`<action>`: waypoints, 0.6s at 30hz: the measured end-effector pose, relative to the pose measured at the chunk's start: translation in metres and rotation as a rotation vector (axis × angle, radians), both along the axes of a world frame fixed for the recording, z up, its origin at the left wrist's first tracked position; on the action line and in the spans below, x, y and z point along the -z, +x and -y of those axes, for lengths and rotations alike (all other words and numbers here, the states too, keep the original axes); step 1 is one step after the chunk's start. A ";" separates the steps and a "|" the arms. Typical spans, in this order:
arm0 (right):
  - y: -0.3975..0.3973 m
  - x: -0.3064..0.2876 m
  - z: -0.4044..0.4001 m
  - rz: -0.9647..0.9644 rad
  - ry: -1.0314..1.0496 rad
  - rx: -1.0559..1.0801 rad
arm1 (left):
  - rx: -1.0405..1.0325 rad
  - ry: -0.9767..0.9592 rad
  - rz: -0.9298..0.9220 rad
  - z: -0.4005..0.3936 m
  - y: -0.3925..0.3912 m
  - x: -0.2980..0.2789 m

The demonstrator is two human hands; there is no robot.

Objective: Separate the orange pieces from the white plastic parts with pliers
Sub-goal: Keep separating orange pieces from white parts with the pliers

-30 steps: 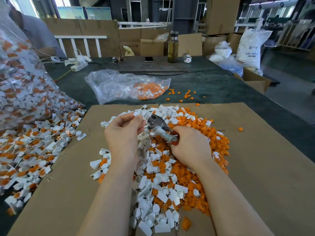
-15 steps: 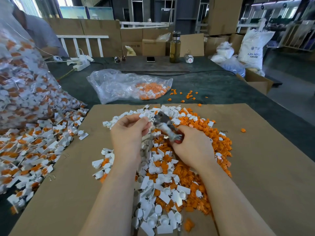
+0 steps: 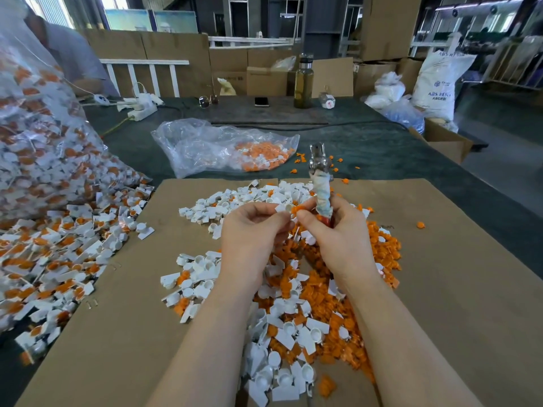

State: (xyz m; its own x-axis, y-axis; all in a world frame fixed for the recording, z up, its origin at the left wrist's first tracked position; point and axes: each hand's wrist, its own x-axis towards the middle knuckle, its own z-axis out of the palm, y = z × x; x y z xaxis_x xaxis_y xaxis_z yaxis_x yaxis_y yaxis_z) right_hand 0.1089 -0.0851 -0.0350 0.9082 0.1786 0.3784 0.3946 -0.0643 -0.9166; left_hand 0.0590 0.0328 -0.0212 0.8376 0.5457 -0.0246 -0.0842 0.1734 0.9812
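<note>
My right hand point(image 3: 340, 239) is closed round the wrapped handles of the pliers point(image 3: 321, 183), which stand nearly upright, nose pointing away from me and up; whether the jaws are parted I cannot tell. The thumb and forefinger of that same hand also pinch an orange piece point(image 3: 297, 210). My left hand point(image 3: 249, 236) lies just beside it, fingertips pinching a white plastic part point(image 3: 282, 207) that touches the orange piece. The joint between the two sits between my hands, with the pull axis running left to right; the pliers' nose is well above that joint, so in my judgement the separation here rests on the fingers, not the tool.

Below the hands, a mixed heap point(image 3: 299, 312) of freed white and orange items lies on a cardboard sheet point(image 3: 440, 289). An unsorted pile point(image 3: 53, 259) spills from a large clear bag point(image 3: 35, 142) on my left. Beyond the cardboard, a smaller bag point(image 3: 223, 145) holding orange pieces rests on the dark green table point(image 3: 367, 148). Further back stand a bottle point(image 3: 303, 83), cardboard boxes point(image 3: 264, 77) and a white sack point(image 3: 437, 83).
</note>
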 end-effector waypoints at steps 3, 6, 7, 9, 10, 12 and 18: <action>-0.001 0.000 -0.002 0.058 -0.022 0.047 | 0.019 0.006 -0.011 0.002 0.000 -0.001; -0.001 0.001 -0.003 0.088 -0.050 0.098 | 0.037 0.008 0.002 0.003 -0.001 -0.001; 0.000 0.001 -0.003 0.096 -0.066 0.114 | 0.039 0.005 0.008 0.003 -0.001 -0.001; 0.000 0.001 -0.003 0.115 -0.097 0.141 | 0.033 -0.002 0.019 0.004 -0.001 -0.002; -0.001 0.002 -0.004 0.119 -0.106 0.149 | 0.026 -0.001 0.024 0.004 -0.001 -0.003; -0.001 0.002 -0.005 0.119 -0.114 0.159 | 0.010 0.007 0.036 0.005 -0.001 -0.004; -0.004 0.002 -0.007 0.187 -0.144 0.219 | -0.058 0.132 0.029 0.007 -0.002 -0.004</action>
State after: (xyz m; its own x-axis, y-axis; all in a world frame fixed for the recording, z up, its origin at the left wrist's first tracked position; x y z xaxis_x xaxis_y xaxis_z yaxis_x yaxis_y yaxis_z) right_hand 0.1051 -0.0779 -0.0372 0.8483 0.0501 0.5272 0.5174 -0.2901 -0.8051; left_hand 0.0573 0.0253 -0.0170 0.8040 0.5900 0.0740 -0.1188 0.0375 0.9922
